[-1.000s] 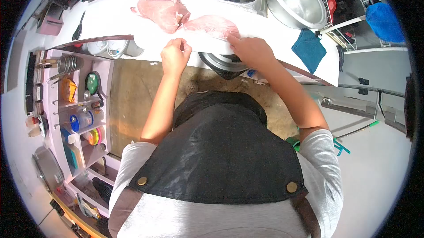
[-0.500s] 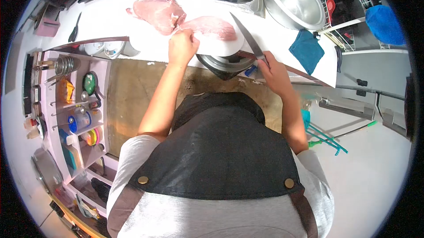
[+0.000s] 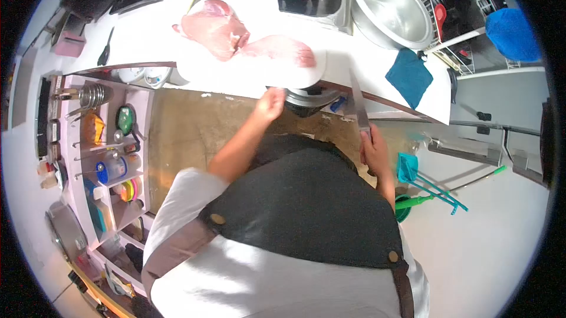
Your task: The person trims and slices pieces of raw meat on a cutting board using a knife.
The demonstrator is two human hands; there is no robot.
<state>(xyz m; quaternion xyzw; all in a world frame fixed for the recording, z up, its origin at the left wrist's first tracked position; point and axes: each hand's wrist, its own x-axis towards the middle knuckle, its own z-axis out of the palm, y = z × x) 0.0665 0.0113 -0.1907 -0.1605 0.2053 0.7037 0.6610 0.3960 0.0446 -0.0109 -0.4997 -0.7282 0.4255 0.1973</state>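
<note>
In my right hand [image 3: 374,150] is a knife [image 3: 358,105], held by its handle in front of the counter's edge with the blade pointing away from me. My left hand [image 3: 272,104] is closed, just below the near edge of the white cutting board [image 3: 203,73]. Whatever its fingers may pinch is too small to make out. Beside that hand, under the counter edge, a round dark container [image 3: 303,105] with a greyish rim is partly hidden. Two pieces of raw meat lie on the board: a thick one [image 3: 213,29] at left and a flatter one [image 3: 283,50] at right.
Behind the board is a sink [image 3: 348,8]. A large metal pot [image 3: 392,11] and a folded teal cloth [image 3: 409,79] sit on the counter's right side. Shelves [image 3: 127,191] stand at left. A teal dustpan [image 3: 407,167] is on the right.
My left hand has left the meat and moved down and right, off the board towards the dark container. My right hand has drawn the knife back towards me, away from the board.
</note>
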